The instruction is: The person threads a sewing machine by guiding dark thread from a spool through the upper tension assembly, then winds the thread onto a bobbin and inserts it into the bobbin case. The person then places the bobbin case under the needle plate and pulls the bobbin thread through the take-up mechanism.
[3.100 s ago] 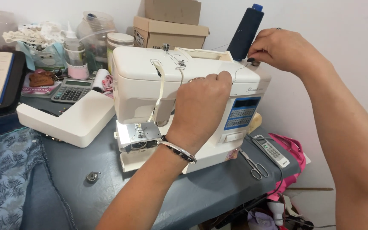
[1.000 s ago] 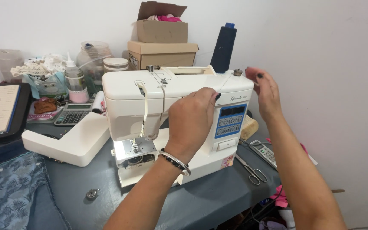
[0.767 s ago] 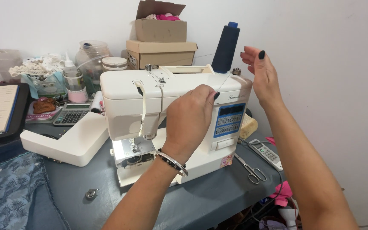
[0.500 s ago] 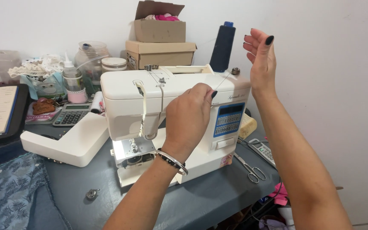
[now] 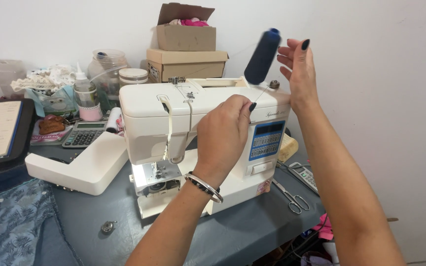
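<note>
Threading step underway, by the look of it. The left hand (image 5: 224,132) is pinching closed on a thin dark thread (image 5: 261,92) in front of the cream plastic sewing machine (image 5: 173,133), fingers curled tight. The thread is running taut up and right toward the small metal bobbin pin (image 5: 274,84) on the machine's top. The right hand (image 5: 298,71) is hovering open just beside the tall navy thread cone (image 5: 263,56), fingers spread, gripping nothing. The cone is looking blurred, sitting at the machine's back right corner. Next move probably calls for keeping tension while guiding the thread into the top guides. Steel scissors (image 5: 290,195) are lying on the grey table (image 5: 242,231) nearby.
</note>
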